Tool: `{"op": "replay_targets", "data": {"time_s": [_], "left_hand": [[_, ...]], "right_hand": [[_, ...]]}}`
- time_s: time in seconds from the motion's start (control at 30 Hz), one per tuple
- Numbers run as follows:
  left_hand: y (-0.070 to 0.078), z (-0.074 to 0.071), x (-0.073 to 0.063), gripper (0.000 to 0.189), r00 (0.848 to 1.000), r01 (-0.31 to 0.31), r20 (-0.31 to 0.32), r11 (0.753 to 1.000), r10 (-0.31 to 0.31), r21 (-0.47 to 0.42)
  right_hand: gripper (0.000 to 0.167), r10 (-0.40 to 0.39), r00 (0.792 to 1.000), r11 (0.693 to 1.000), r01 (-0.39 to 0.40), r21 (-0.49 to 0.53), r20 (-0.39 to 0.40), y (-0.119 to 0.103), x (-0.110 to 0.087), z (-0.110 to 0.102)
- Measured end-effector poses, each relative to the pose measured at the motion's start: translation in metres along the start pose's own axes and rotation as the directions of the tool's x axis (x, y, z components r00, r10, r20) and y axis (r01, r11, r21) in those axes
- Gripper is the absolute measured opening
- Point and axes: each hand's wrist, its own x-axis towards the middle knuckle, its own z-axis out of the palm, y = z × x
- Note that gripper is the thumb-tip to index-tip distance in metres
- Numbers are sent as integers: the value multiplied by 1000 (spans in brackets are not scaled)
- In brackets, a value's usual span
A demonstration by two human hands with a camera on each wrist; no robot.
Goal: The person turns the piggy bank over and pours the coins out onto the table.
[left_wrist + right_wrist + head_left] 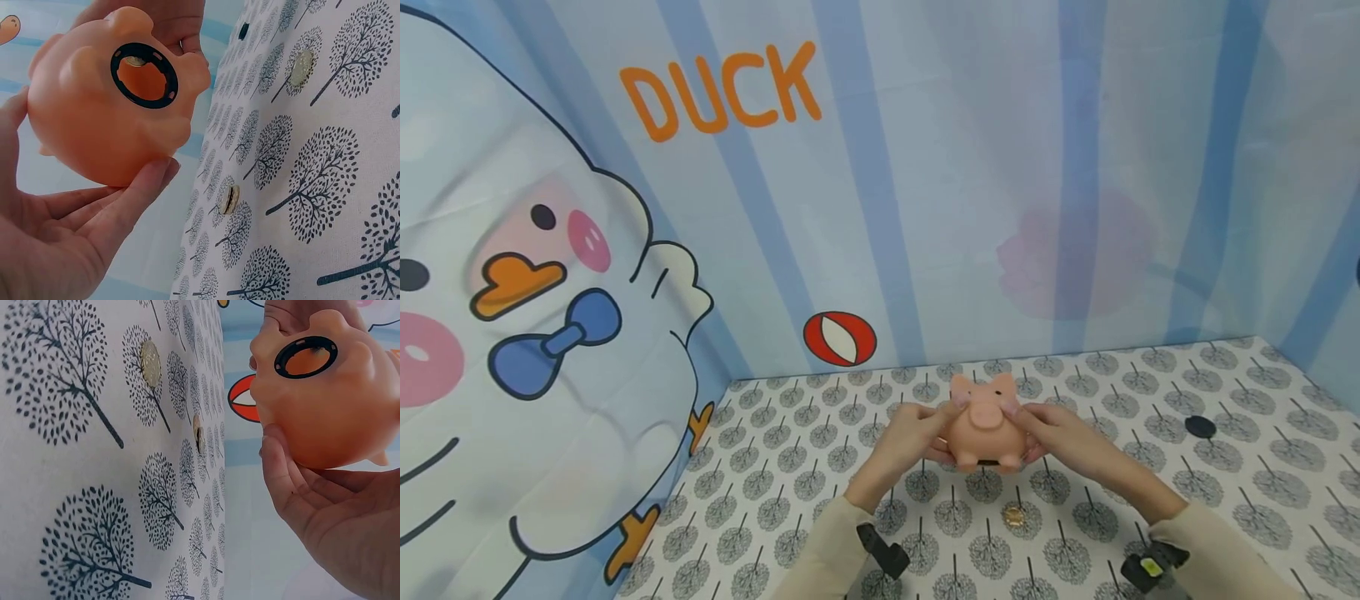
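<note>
A pink piggy bank (987, 425) faces me above the patterned cloth, with a hand on each side. My left hand (917, 433) grips one flank, thumb near the snout. The other flank is held by my right hand (1060, 432) in the same way. From below, the left wrist view shows a black-rimmed round hole (144, 75) in its belly, with a coin (135, 60) visible inside at the edge. A gold coin (1014, 517) lies on the cloth nearer to me. Low under the pig, more coins (229, 199) appear close to the cloth.
A black round plug (1200, 427) lies on the cloth to the right. White cloth (760, 467) printed with grey trees covers the table. Behind it hangs a blue striped curtain (955, 208) with a cartoon duck at the left. Each wrist wears a black camera (883, 550).
</note>
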Motion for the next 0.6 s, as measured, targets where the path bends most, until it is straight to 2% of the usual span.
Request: {"op": "replay_targets", "data": {"time_s": [0.33,0.53,0.6], "left_hand": [[-1,-3,-1,76,999,-22,40,1000,22,-11],[-3,-6,-6,78,996,-18,85,1000,18,2],[-4,-8,-9,74,996,-32,87,999,29,36]], "right_hand": [[58,-79,996,997,78,23,47,2,0,-1],[64,-138,990,990,138,-5,27,5,-6,-1],[68,-158,987,987,158,-26,16,6,-8,-2]]}}
